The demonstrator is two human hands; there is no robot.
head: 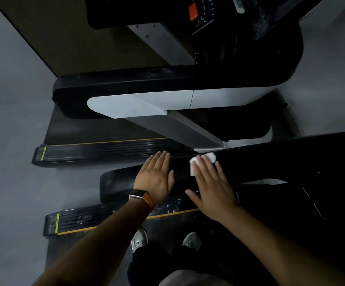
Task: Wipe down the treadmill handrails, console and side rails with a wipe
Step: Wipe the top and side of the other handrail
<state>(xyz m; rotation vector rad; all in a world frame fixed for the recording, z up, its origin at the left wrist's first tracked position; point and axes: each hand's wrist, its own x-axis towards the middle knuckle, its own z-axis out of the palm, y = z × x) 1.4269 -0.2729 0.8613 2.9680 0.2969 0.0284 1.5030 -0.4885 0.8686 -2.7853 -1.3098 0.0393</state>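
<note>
A black padded handrail (118,184) runs across the middle of the head view. My left hand (156,176), with a watch on an orange strap at the wrist, rests flat on it with straight fingers. Just to its right my right hand (211,182) lies flat and presses a white wipe (196,164) onto the same rail; the wipe sticks out past the fingertips. A second black handrail (126,87) with a white underside lies farther off. The console (206,11) with a red button shows at the top. Two ribbed side rails (109,151) with yellow edging flank the belt.
My two shoes (139,240) stand on the dark belt below the near handrail. Grey floor (12,120) spreads to the left and upper right. A grey upright post (188,129) slants between the handrails. A brown wall panel sits at the upper left.
</note>
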